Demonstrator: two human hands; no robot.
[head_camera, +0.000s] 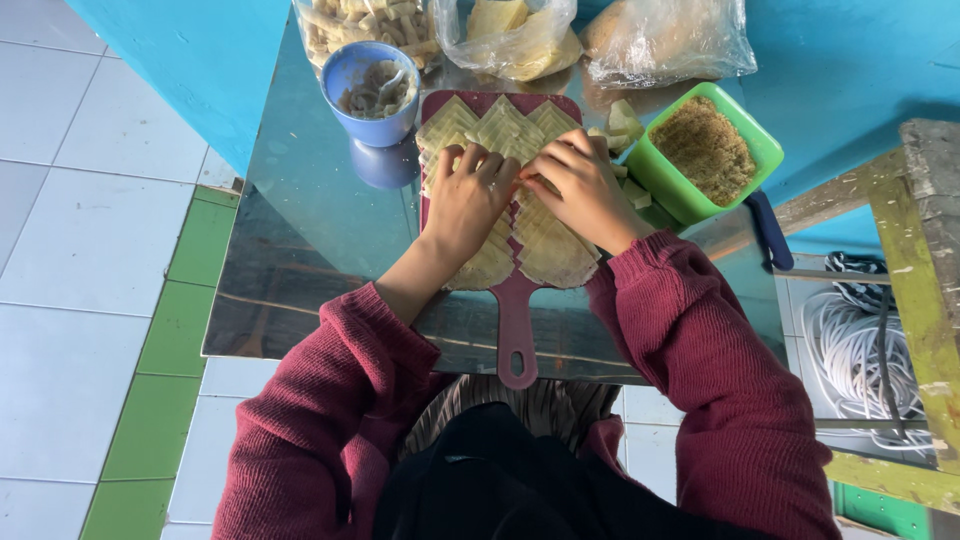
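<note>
A maroon cutting board (517, 320) with a handle lies on a shiny metal table (310, 240). Several pale yellow square wrappers (503, 124) overlap in rows on it. My left hand (466, 198) rests palm down on the wrappers at the board's middle, fingers curled together. My right hand (582, 186) is beside it, fingertips pinching at a wrapper near the centre row. Both hands touch each other at the fingertips. Dark red sleeves cover both arms.
A blue bowl (371, 92) of filling with a spoon stands at the back left. A green tub (712, 150) of brown crumbs sits at the right. Clear plastic bags (520, 40) of food line the far edge. A wooden frame (915, 290) and coiled white cord (850, 350) are at the right.
</note>
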